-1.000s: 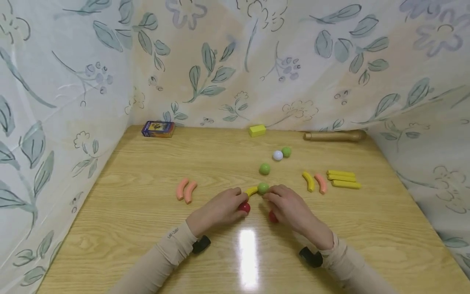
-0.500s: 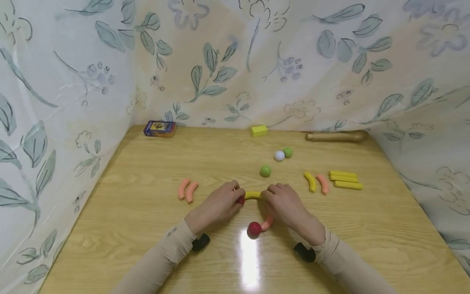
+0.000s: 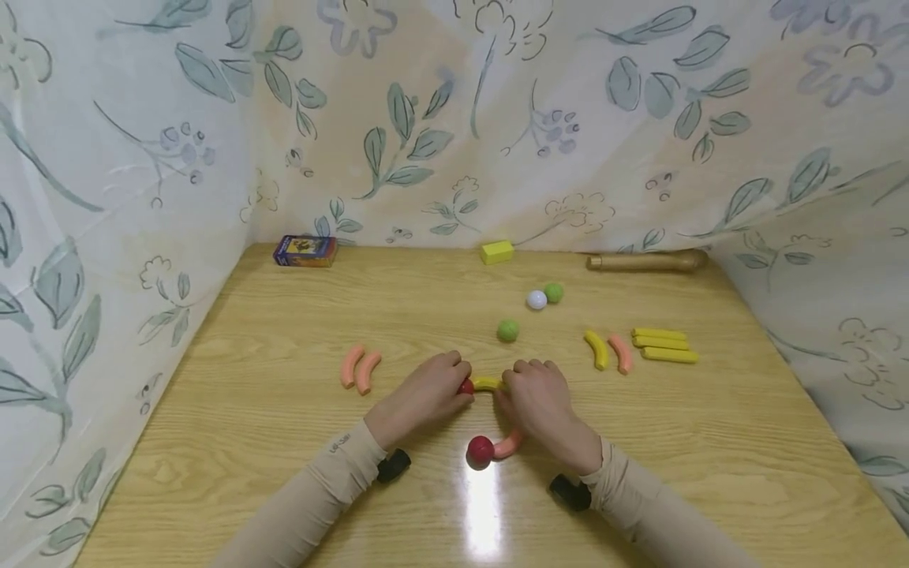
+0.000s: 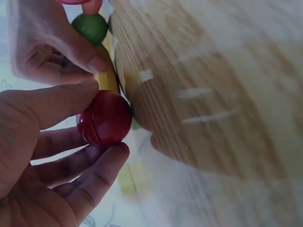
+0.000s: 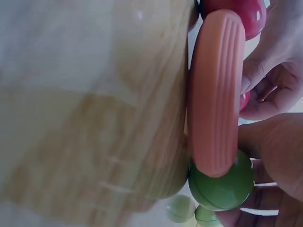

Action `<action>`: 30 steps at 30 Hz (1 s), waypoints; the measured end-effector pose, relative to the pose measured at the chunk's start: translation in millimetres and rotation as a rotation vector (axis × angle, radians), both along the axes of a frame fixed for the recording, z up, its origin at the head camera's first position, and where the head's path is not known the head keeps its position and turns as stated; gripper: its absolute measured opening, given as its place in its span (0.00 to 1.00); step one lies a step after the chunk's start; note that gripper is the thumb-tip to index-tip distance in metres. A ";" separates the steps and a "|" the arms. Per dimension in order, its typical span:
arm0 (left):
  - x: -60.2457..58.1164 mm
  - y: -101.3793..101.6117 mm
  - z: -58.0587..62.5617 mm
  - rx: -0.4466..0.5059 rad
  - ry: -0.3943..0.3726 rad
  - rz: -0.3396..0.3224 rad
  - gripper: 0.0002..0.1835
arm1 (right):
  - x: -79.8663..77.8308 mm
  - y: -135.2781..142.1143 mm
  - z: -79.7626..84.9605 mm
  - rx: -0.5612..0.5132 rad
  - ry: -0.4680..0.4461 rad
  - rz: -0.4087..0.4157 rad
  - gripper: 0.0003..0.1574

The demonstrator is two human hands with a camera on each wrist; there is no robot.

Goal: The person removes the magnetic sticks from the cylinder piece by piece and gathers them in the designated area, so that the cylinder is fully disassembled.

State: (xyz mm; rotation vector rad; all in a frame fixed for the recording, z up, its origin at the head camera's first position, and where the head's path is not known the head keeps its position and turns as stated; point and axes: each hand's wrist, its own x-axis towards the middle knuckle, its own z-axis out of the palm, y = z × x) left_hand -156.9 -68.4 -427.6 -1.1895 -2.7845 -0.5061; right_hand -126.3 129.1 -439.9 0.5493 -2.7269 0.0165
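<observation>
My left hand (image 3: 417, 401) holds a red ball (image 4: 111, 118) between thumb and fingertips, low at the table. Against that ball lies one end of a yellow curved stick (image 3: 486, 384). At the stick's other end, my right hand (image 3: 541, 401) grips a green ball (image 5: 225, 187), its thumb tip resting on the stick. The head view hides this green ball under the hand. From it a pink grooved curved stick (image 5: 215, 94) runs toward me to a second red ball (image 3: 480, 450), which no hand touches. The pieces appear joined into a chain.
A loose green ball (image 3: 507, 330) lies beyond the hands, with a white ball (image 3: 536, 300) and another green one behind. Pink curved sticks (image 3: 360, 371) lie left; yellow straight sticks (image 3: 663, 345) lie right. A box (image 3: 305, 250), yellow block (image 3: 497, 252) and wooden rod (image 3: 646, 262) line the back.
The right hand has shifted left and now covers the green ball. The yellow stick has turned from slanted to nearly level, and the pink stick's red ball has swung left and toward me.
</observation>
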 end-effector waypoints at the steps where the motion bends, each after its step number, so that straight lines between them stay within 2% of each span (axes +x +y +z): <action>1: -0.5 0.2 -0.8 -0.006 0.000 0.007 0.09 | -0.4 0.3 0.0 0.009 -0.001 -0.007 0.19; 3: -2.5 -0.4 -1.1 -0.010 -0.005 0.034 0.09 | -1.1 2.1 -0.4 0.022 -0.006 -0.018 0.19; 6: -12.6 -1.7 -1.0 -0.005 -0.007 0.104 0.07 | -1.2 5.8 -1.0 0.027 -0.015 -0.028 0.19; 10: -36.0 1.2 -1.2 0.014 -0.013 0.197 0.06 | 0.1 8.8 -4.0 -0.004 -0.032 -0.006 0.19; 14: -60.7 8.5 -5.1 0.000 0.014 0.253 0.09 | 3.4 7.6 -8.4 -0.026 -0.054 0.008 0.19; 17: -74.4 12.4 -8.7 -0.024 0.020 0.294 0.10 | 5.6 5.8 -12.1 -0.033 -0.047 0.006 0.19; 20: -82.0 12.8 -12.9 -0.059 -0.007 0.330 0.12 | 6.8 5.1 -15.4 -0.026 -0.024 0.006 0.17; 23: -83.0 10.9 -14.1 -0.066 -0.016 0.350 0.16 | 6.9 8.9 -13.6 -0.047 0.003 0.032 0.12; 24: -81.7 10.0 -13.1 -0.054 -0.016 0.355 0.17 | 6.4 12.0 -11.2 -0.069 0.008 0.064 0.10; 26: -75.8 7.7 -8.8 -0.011 -0.002 0.354 0.17 | 4.5 21.0 -4.1 -0.129 -0.011 0.189 0.09; 28: -65.0 4.4 -3.6 0.038 0.002 0.341 0.16 | 2.4 32.5 4.7 -0.180 -0.071 0.362 0.16; 30: -50.4 1.1 1.4 0.075 -0.024 0.310 0.15 | 0.9 44.0 12.6 -0.173 -0.152 0.522 0.25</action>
